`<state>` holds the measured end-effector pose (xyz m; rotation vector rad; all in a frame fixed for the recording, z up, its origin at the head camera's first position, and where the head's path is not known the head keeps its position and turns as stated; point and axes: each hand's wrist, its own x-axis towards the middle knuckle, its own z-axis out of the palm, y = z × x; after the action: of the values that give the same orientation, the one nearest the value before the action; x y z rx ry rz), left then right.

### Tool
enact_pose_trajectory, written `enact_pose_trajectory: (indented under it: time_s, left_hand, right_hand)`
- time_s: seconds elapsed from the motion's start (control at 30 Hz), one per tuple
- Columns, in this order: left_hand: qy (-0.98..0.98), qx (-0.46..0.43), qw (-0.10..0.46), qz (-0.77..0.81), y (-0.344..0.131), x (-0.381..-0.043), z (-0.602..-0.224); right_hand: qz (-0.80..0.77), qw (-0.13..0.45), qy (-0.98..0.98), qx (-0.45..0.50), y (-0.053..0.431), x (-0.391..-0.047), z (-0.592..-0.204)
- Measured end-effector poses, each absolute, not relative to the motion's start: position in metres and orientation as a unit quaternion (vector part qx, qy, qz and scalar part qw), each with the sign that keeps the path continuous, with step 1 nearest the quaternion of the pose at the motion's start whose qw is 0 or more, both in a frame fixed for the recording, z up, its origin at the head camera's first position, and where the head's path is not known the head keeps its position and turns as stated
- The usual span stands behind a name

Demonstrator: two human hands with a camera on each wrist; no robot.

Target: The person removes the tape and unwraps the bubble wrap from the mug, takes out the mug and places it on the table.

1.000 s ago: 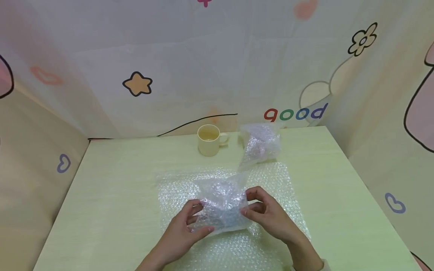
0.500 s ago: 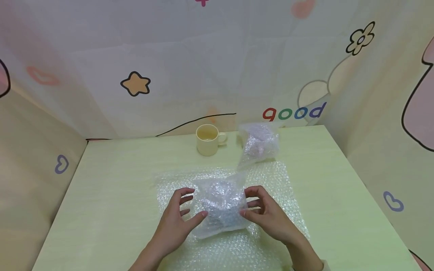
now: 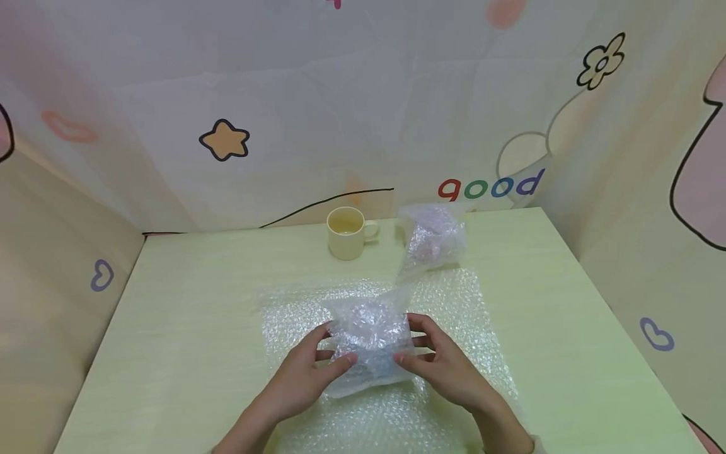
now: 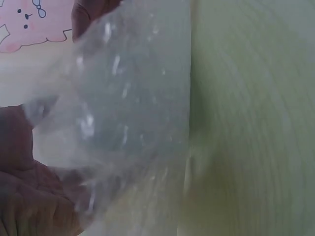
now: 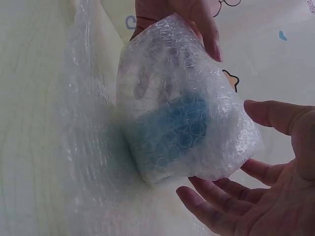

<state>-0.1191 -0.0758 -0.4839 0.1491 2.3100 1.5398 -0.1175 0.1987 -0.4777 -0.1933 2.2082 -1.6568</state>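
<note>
A bubble-wrapped bundle [image 3: 371, 340] with something blue inside is between my two hands at the middle of the table. My left hand [image 3: 303, 375] holds its left side, thumb on top and fingers round the edge. On the opposite side my right hand [image 3: 450, 366] grips it the same way. Through the clear wrap, the right wrist view shows the blue thing [image 5: 172, 128]; its shape is blurred by the bubbles. Beneath the bundle lies a flat sheet of bubble wrap [image 3: 454, 315].
A pale yellow mug [image 3: 346, 243] stands near the table's back edge, its handle to the right. To its right sits another bubble-wrapped bundle [image 3: 437, 236], pinkish inside. A patterned cloth [image 3: 283, 126] hangs behind the table [image 3: 187, 328] and at both sides.
My left hand let go of the bundle's side, drew a little left, then came back and took hold of it again. The right hand stayed on it, its thumb shifting slightly inward.
</note>
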Motion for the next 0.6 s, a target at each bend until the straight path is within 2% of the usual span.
enact_pose_trajectory:
  time_s: [0.47, 0.6]
  left_hand:
    - [0.807, 0.072, 0.174, 0.560, -0.073, -0.117, -0.496]
    - [0.824, 0.042, 0.152, 0.544, -0.071, -0.116, -0.495]
  right_hand:
    - [-0.581, 0.175, 0.794, -0.048, 0.197, -0.114, -0.483]
    - [-0.576, 0.142, 0.804, -0.035, 0.196, -0.113, -0.485]
